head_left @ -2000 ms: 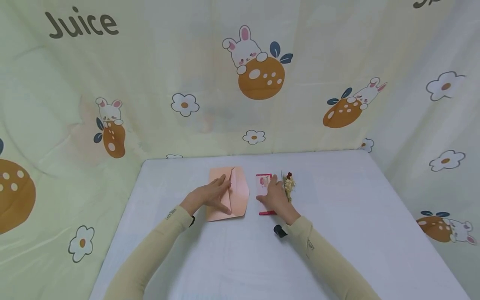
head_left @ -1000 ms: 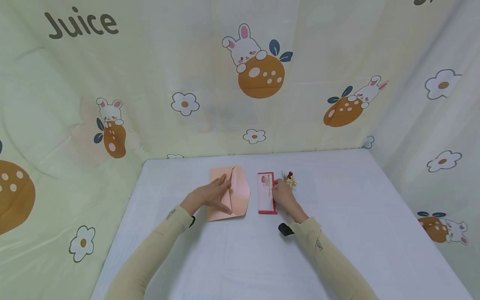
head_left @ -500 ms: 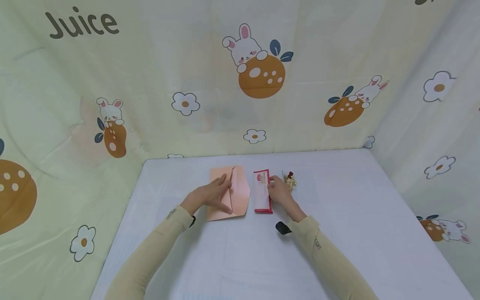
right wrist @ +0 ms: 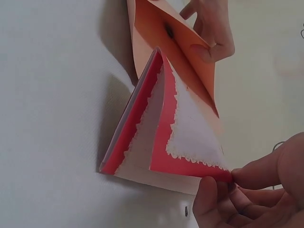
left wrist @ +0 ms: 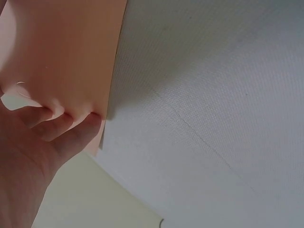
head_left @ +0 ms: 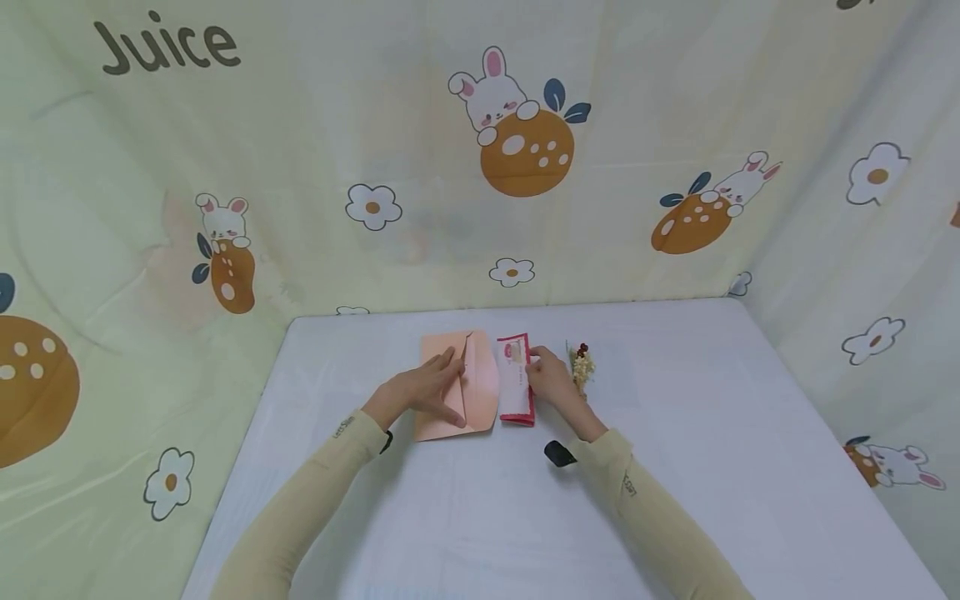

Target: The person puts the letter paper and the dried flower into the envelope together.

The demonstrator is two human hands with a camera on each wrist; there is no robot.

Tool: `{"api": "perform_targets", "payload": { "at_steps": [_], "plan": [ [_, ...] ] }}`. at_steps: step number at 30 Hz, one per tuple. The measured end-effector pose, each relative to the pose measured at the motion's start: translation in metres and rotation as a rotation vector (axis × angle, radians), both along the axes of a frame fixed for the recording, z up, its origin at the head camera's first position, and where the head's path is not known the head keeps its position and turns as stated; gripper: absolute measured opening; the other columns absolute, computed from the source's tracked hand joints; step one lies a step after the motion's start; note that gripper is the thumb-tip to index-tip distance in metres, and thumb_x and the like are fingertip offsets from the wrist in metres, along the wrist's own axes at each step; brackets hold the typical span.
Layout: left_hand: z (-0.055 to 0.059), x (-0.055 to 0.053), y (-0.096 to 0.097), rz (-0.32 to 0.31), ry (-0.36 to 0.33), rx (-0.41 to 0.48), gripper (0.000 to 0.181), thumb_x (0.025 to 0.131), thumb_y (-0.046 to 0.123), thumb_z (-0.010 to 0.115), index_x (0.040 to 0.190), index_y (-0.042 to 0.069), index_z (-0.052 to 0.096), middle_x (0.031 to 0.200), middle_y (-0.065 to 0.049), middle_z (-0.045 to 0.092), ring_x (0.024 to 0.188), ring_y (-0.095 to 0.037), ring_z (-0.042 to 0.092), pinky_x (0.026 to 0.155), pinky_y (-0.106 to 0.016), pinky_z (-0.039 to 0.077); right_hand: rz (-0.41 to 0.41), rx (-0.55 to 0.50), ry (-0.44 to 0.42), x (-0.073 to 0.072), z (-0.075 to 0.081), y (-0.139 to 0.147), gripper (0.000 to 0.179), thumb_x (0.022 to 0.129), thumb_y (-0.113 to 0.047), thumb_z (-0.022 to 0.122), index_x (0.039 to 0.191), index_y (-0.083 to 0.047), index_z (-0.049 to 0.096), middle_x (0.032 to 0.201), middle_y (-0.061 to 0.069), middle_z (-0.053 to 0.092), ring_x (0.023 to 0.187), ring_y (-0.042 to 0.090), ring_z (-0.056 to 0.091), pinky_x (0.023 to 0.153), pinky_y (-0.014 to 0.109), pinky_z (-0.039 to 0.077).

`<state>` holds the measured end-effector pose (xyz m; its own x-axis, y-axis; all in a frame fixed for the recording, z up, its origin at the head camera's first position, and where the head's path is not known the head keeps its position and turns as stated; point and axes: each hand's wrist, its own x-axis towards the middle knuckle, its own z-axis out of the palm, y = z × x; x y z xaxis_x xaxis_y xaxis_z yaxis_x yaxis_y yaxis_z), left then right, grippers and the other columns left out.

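A pink envelope (head_left: 474, 385) lies flat on the white table (head_left: 675, 433), its flap pointing right. My left hand (head_left: 438, 383) rests on it with spread, straight fingers. In the left wrist view my left fingertips (left wrist: 57, 121) touch the envelope (left wrist: 61, 57) near its edge. A red folded card with white lace edging (head_left: 516, 379) lies right beside the envelope's flap. My right hand (head_left: 534, 377) pinches the card's right edge. In the right wrist view my right hand (right wrist: 228, 178) lifts that corner of the card (right wrist: 161, 137), which gapes open at the mouth of the envelope (right wrist: 171, 38).
A small sprig of dried flowers (head_left: 581, 363) lies just right of my right hand. Printed cloth with rabbits (head_left: 517, 125) walls in the table at the back and both sides. The table's near half and right side are bare white cloth.
My right hand has slid the red card left, from beside the flowers up to the envelope's flap, and raised its right edge. The left hand and envelope have stayed put.
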<state>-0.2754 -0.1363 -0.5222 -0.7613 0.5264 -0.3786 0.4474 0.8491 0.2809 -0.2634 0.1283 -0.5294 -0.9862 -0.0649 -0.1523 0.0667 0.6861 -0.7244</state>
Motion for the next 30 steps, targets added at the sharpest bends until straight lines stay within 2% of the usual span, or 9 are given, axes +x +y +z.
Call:
{"api": "perform_targets", "payload": {
  "at_steps": [5,11,18,22,26,30],
  "plan": [
    [0.000,0.001,0.000,0.005,-0.001,-0.004,0.110,0.072,0.075,0.074,0.155,0.023,0.025,0.170,-0.015,-0.001,0.156,-0.038,0.013,0.113,-0.060,0.036,0.022,-0.017,0.011,-0.001,-0.001,-0.009,0.043,0.104,-0.014,0.048,0.144,0.003,0.046,0.120,0.025,0.065,0.087,0.025,0.063,0.068,0.033,0.051],
    [0.001,0.001,0.000,0.018,-0.015,0.006,0.114,0.071,0.074,0.075,0.158,0.022,0.022,0.170,-0.015,-0.001,0.157,-0.037,0.011,0.115,-0.060,0.034,0.037,-0.057,-0.003,-0.003,-0.001,-0.022,0.041,0.104,-0.012,0.048,0.143,0.003,0.047,0.114,0.024,0.066,0.083,0.023,0.063,0.066,0.031,0.050],
    [-0.001,-0.001,0.002,0.008,0.002,0.010,0.095,0.071,0.073,0.075,0.142,0.024,0.035,0.170,-0.018,0.004,0.155,-0.040,0.016,0.112,-0.060,0.038,0.052,-0.067,0.001,-0.004,-0.007,-0.035,0.040,0.104,-0.011,0.047,0.141,0.003,0.048,0.114,0.024,0.067,0.082,0.021,0.061,0.067,0.031,0.050],
    [-0.001,-0.001,0.002,0.003,0.005,0.022,0.092,0.071,0.072,0.077,0.138,0.023,0.036,0.169,-0.019,0.005,0.154,-0.042,0.018,0.111,-0.061,0.038,0.059,-0.054,0.012,-0.002,-0.007,-0.041,0.040,0.103,-0.011,0.049,0.141,0.002,0.049,0.113,0.023,0.068,0.080,0.020,0.061,0.066,0.030,0.049],
    [0.000,0.000,0.003,0.001,0.009,0.028,0.093,0.070,0.072,0.077,0.138,0.022,0.037,0.169,-0.021,0.006,0.154,-0.043,0.018,0.111,-0.061,0.038,0.078,-0.037,0.030,-0.001,-0.007,-0.047,0.041,0.102,-0.010,0.051,0.140,0.003,0.050,0.109,0.020,0.070,0.076,0.018,0.061,0.062,0.027,0.048],
    [0.002,0.001,0.003,0.004,0.009,0.007,0.101,0.070,0.073,0.077,0.146,0.022,0.032,0.169,-0.019,0.006,0.154,-0.041,0.018,0.112,-0.060,0.038,0.095,-0.020,0.035,-0.003,-0.006,-0.054,0.040,0.101,-0.009,0.053,0.139,0.004,0.050,0.102,0.018,0.070,0.072,0.016,0.059,0.059,0.025,0.047]
  ]
}}
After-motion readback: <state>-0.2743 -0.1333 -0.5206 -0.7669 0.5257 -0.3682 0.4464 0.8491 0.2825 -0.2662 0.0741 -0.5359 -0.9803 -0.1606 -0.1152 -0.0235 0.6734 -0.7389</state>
